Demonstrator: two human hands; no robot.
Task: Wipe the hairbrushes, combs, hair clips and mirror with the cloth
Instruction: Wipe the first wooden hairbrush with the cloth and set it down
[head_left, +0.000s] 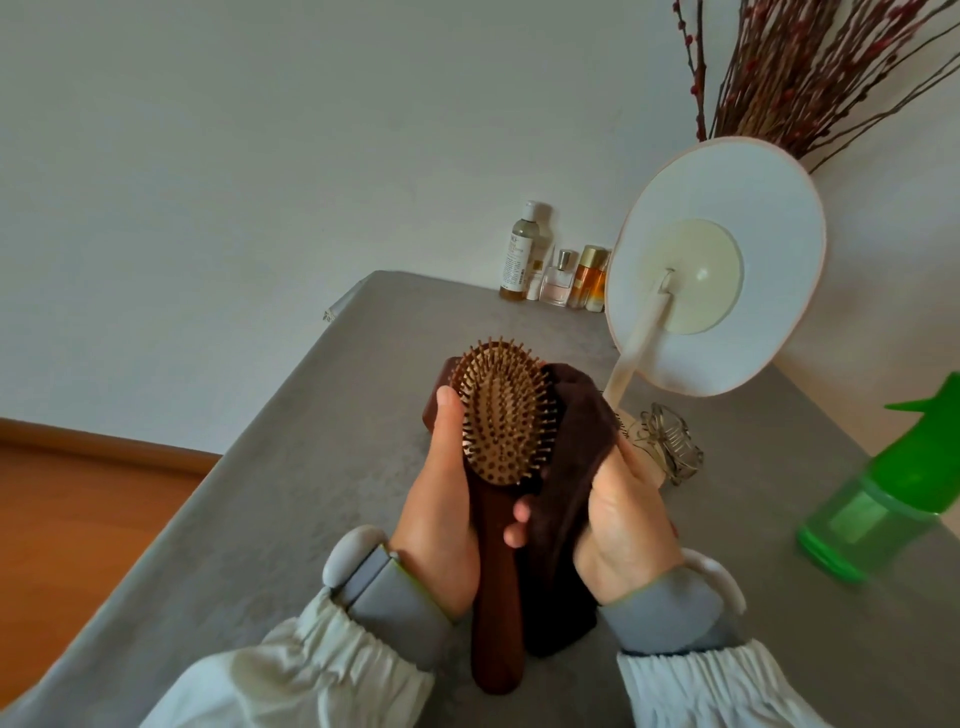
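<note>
**Dressing-table items, seen from the wearer's head: hairbrush in hand**

1. Sleeves (311, 670), pale, gathered at the cuffs, bottom edge of the frame; grey wrist bands sit just above them on both arms.
2. Left hand (441, 514), lower centre. Fingers curled round the neck of the hairbrush, thumb lying up the left edge of its head, two fingertips showing to the right of the handle.
3. Hairbrush (501, 415), dark wooden paddle type, centre of frame. Oval pad with pale pins faces the camera; the long handle runs down toward the bottom edge, between the two wrists.
4. Right hand (628, 514), right of centre. Fingers clenched on the cloth, back of the hand toward the camera.
5. Cloth (566, 467), dark brown, bunched against the right side of the brush head and hanging down beside the handle.
6. Tabletop (322, 467), grey, running diagonally up the frame.
7. Hair clip (670, 441), clear claw type, lying on the table just right of the right hand.
8. Spray bottle (883, 493), green, translucent, right edge.
9. Mirror (717, 265), round, on a cream stand, upper right; its back faces the camera.
10. Bottles (556, 265), a small cluster at the table's far edge, against the wall.
11. Dried branches (810, 67), red-budded, top right corner, behind the mirror.
</note>
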